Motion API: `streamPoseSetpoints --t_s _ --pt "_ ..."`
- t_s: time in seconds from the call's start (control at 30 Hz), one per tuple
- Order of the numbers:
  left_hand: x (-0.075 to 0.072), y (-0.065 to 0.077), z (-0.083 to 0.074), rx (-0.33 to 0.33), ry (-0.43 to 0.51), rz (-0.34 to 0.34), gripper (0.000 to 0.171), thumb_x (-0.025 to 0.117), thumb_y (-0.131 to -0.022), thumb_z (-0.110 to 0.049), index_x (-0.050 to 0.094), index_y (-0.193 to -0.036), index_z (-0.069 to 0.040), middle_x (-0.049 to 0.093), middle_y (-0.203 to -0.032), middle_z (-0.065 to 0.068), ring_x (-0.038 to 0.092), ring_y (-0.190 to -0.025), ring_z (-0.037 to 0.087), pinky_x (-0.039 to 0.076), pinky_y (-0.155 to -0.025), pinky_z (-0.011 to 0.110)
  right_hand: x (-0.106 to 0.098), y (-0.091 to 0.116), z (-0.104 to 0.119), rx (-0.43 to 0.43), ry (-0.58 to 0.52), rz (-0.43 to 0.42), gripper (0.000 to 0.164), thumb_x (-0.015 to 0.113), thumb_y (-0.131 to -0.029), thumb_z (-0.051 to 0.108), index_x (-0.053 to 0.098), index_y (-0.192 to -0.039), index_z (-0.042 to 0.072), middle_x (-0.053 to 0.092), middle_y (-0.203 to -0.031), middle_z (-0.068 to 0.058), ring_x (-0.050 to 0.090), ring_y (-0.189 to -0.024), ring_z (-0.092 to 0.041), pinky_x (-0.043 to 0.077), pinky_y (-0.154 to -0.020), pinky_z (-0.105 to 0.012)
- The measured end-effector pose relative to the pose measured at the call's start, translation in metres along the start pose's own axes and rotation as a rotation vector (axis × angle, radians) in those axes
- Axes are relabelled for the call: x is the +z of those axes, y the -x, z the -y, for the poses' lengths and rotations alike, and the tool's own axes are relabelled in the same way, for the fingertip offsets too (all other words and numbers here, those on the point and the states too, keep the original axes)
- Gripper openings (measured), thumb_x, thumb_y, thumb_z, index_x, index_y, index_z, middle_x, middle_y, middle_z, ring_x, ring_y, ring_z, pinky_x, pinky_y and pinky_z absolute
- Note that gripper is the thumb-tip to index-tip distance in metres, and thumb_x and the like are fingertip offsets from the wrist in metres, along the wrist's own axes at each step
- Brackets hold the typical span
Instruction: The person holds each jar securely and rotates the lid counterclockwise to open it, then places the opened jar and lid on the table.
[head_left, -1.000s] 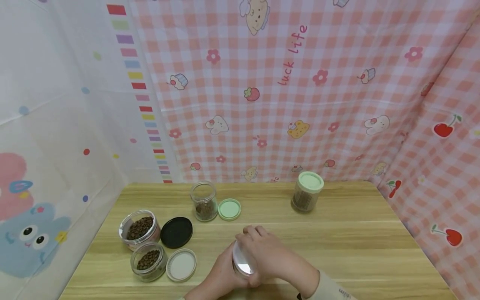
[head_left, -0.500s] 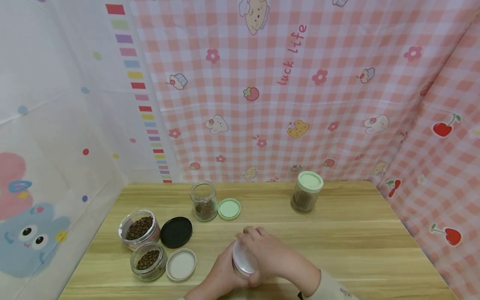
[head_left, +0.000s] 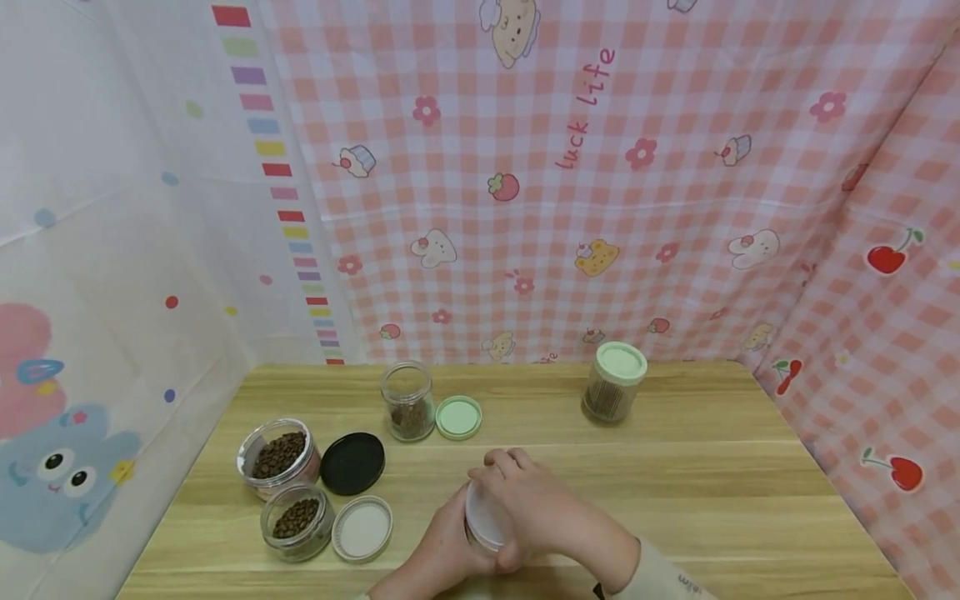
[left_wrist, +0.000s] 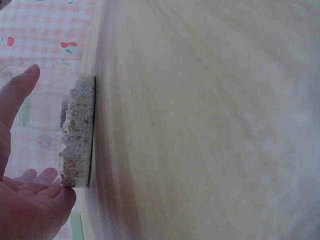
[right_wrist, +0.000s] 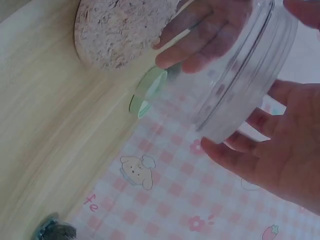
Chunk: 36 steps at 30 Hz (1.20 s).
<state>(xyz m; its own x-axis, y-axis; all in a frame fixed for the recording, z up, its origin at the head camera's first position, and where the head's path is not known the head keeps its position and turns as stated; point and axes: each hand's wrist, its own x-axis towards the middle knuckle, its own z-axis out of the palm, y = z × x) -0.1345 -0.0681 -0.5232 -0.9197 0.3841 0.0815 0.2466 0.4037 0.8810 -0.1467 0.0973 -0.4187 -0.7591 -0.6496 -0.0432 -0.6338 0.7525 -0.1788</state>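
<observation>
A clear jar with a clear lid (head_left: 486, 518) stands near the front of the table between both hands. Pale, crumbly flakes (left_wrist: 77, 135) lie in a layer at its bottom; their kind is unclear. The left hand (head_left: 448, 537) grips the jar's side, with its fingers showing through the clear wall in the right wrist view. From above, the right hand (head_left: 536, 510) holds the lid, its fingers curled around the rim (right_wrist: 245, 75). In the head view, the right hand covers much of the lid, and the jar body is mostly hidden.
At left stand two open jars (head_left: 279, 467) (head_left: 298, 533) of coffee beans, near a black lid (head_left: 352, 463) and a white lid (head_left: 363, 529). Farther back are an open jar (head_left: 408, 404) with brown contents, a green lid (head_left: 459, 417) and a green-lidded jar (head_left: 613, 387).
A bright reflection on the held jar's lid has faded to a dull grey. Both hands stay in nearly the same place and keep their hold; the other jars and lids have not moved.
</observation>
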Motion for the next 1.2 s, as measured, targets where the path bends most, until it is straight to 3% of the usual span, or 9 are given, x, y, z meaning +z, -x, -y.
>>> streamPoseSetpoints --t_s 0.2,0.43,0.63,0.73,0.87,0.97,1.1,1.2 --pt "0.0004 0.0010 -0.0008 -0.026 0.058 -0.003 0.093 0.086 -0.060 -0.047 0.038 -0.137 -0.030 0.055 -0.126 -0.006 0.056 -0.111 0.016 0.048 -0.091 0.030 0.0036 0.0010 -0.0010 0.101 0.022 -0.008 0.106 0.076 -0.059 0.067 0.042 -0.139 0.006 0.045 -0.131 -0.017 0.049 -0.110 -0.034 0.052 -0.087 -0.042" --pt "0.0007 0.0010 -0.0003 0.009 0.017 -0.008 0.093 0.082 -0.064 -0.053 0.036 -0.140 -0.025 0.053 -0.131 -0.004 0.054 -0.114 0.015 0.047 -0.093 0.029 0.0020 0.0027 -0.0034 -0.034 -0.013 0.015 0.098 0.083 -0.058 0.051 0.040 -0.141 0.022 0.042 -0.141 -0.005 0.043 -0.124 -0.028 0.046 -0.096 -0.046" --pt "0.0013 0.0014 0.0003 0.007 0.019 -0.025 0.093 0.085 -0.061 -0.050 0.037 -0.138 -0.028 0.056 -0.126 -0.004 0.057 -0.110 0.015 0.048 -0.091 0.029 0.0004 0.0030 -0.0002 0.101 -0.040 0.003 0.103 0.077 -0.060 0.064 0.041 -0.141 0.010 0.043 -0.135 -0.017 0.048 -0.114 -0.035 0.051 -0.088 -0.045" --pt "0.0015 0.0013 0.0007 0.009 0.005 -0.024 0.094 0.084 -0.062 -0.052 0.037 -0.139 -0.027 0.055 -0.129 -0.005 0.055 -0.112 0.015 0.047 -0.093 0.030 -0.0002 0.0027 -0.0007 0.062 -0.016 0.001 0.100 0.082 -0.058 0.059 0.044 -0.138 0.013 0.046 -0.133 -0.012 0.049 -0.113 -0.031 0.052 -0.087 -0.042" --pt "0.0013 0.0009 0.0011 0.011 -0.019 -0.016 0.094 0.081 -0.064 -0.055 0.036 -0.140 -0.024 0.053 -0.132 -0.004 0.054 -0.114 0.015 0.047 -0.094 0.031 -0.0003 0.0034 -0.0022 -0.037 -0.007 0.016 0.095 0.084 -0.059 0.052 0.042 -0.139 0.023 0.042 -0.141 -0.006 0.043 -0.125 -0.029 0.048 -0.094 -0.046" --pt "0.0010 0.0005 0.0003 -0.010 0.003 -0.011 0.093 0.082 -0.064 -0.052 0.036 -0.140 -0.027 0.054 -0.130 -0.005 0.055 -0.112 0.015 0.048 -0.091 0.029 0.0006 0.0025 -0.0010 0.019 -0.005 0.003 0.098 0.079 -0.061 0.061 0.041 -0.141 0.018 0.041 -0.141 -0.012 0.044 -0.123 -0.034 0.049 -0.092 -0.048" --pt "0.0013 -0.0001 -0.0010 -0.038 0.046 -0.006 0.091 0.086 -0.061 -0.047 0.038 -0.137 -0.032 0.055 -0.126 -0.007 0.056 -0.110 0.012 0.048 -0.090 0.027 0.0021 0.0010 0.0009 0.102 0.036 -0.032 0.101 0.071 -0.062 0.070 0.046 -0.137 0.008 0.048 -0.127 -0.016 0.052 -0.108 -0.033 0.053 -0.082 -0.043" --pt "0.0017 0.0003 -0.0005 -0.027 0.037 -0.013 0.092 0.085 -0.061 -0.049 0.038 -0.138 -0.029 0.055 -0.128 -0.007 0.055 -0.112 0.012 0.048 -0.092 0.027 0.0022 0.0015 -0.0009 0.030 0.046 -0.024 0.092 0.076 -0.064 0.062 0.047 -0.136 0.012 0.049 -0.128 -0.010 0.050 -0.110 -0.028 0.052 -0.085 -0.041"
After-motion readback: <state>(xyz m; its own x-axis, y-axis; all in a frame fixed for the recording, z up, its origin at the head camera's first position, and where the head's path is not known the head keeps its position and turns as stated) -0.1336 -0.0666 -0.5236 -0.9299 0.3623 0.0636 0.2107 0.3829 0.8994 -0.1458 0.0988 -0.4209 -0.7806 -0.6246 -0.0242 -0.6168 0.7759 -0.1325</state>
